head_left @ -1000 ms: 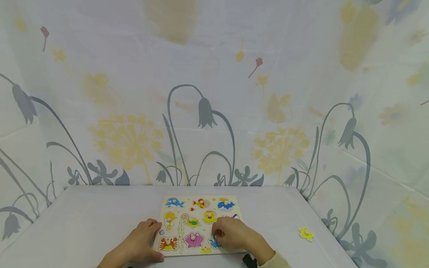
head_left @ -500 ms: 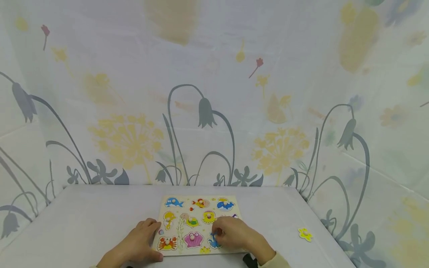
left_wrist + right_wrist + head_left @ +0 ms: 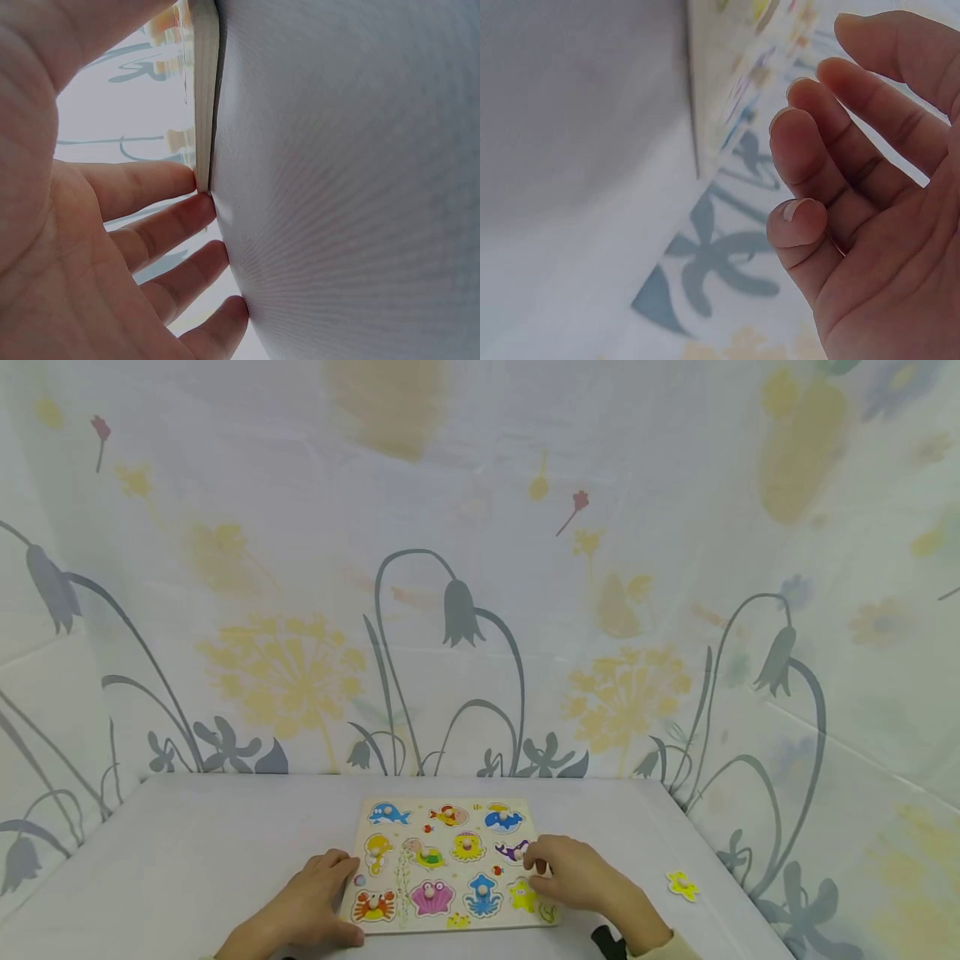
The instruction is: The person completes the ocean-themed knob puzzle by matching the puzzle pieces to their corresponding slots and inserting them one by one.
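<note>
A wooden peg puzzle board (image 3: 420,926) lies on the table, filled with knobbed sea-animal pieces. The blue squid piece (image 3: 482,896) sits in its recess in the bottom row, beside the pink shell piece (image 3: 431,898) and a yellow star shape (image 3: 523,896) that shows no knob. My left hand (image 3: 315,902) rests at the board's left edge, fingers extended; in the left wrist view the fingertips touch the board's side and the tabletop. Over the board's right edge, near the purple piece (image 3: 512,852), hovers my right hand (image 3: 577,875), fingers loosely bent with nothing between them.
A loose yellow star piece (image 3: 682,886) lies on the white table (image 3: 225,835), right of the board. A floral curtain (image 3: 480,610) rises behind the table and along both sides.
My right hand has let go of the blue squid piece and moved right, uncovering the squid and the star shape. The left hand has stayed in place.
</note>
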### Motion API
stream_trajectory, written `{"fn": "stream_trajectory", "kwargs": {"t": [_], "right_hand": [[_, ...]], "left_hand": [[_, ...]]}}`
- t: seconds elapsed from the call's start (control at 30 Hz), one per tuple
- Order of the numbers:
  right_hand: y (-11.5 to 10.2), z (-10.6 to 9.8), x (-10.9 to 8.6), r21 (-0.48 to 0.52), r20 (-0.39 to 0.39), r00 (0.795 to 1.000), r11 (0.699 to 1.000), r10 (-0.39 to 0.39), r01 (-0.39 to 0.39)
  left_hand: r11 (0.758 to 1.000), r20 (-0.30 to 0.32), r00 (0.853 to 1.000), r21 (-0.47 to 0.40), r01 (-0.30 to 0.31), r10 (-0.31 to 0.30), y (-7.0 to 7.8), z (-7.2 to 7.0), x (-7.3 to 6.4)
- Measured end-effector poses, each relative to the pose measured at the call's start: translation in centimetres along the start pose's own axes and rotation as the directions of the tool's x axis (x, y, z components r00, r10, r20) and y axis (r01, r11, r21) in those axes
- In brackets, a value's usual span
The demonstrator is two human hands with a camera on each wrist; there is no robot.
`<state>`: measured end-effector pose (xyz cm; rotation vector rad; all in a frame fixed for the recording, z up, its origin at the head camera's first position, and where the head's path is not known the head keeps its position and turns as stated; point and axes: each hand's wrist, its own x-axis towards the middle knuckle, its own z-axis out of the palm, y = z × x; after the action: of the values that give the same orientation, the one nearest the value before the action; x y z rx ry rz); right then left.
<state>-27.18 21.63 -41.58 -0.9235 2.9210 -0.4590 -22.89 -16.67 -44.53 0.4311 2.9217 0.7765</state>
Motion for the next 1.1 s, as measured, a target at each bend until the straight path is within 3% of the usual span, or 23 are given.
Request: {"fn": "stream_trajectory", "kwargs": {"t": [0.4,0.8,1.1], "right_hand": [[5.6,-3.2,-4.7,-0.032,-0.144,0.986,0.996,0.081,-0.086],[10.7,-4.2,-8.4,-0.023,-0.16,0.972,0.983,0.175,-0.181],[12.9,-5.1,-10.9,0.034,-0.121,0.958,0.966,0.259,-0.257]], "left_hand": [[1.0,0.004,1.0,-0.003,0.001,-0.001,0.2,-0.1,-0.1],[1.0,0.007,1.0,-0.008,-0.006,0.006,-0.1,-0.1,-0.1],[1.0,0.011,1.0,-0.012,-0.004,0.004,0.0,-0.2,-0.1]]}}
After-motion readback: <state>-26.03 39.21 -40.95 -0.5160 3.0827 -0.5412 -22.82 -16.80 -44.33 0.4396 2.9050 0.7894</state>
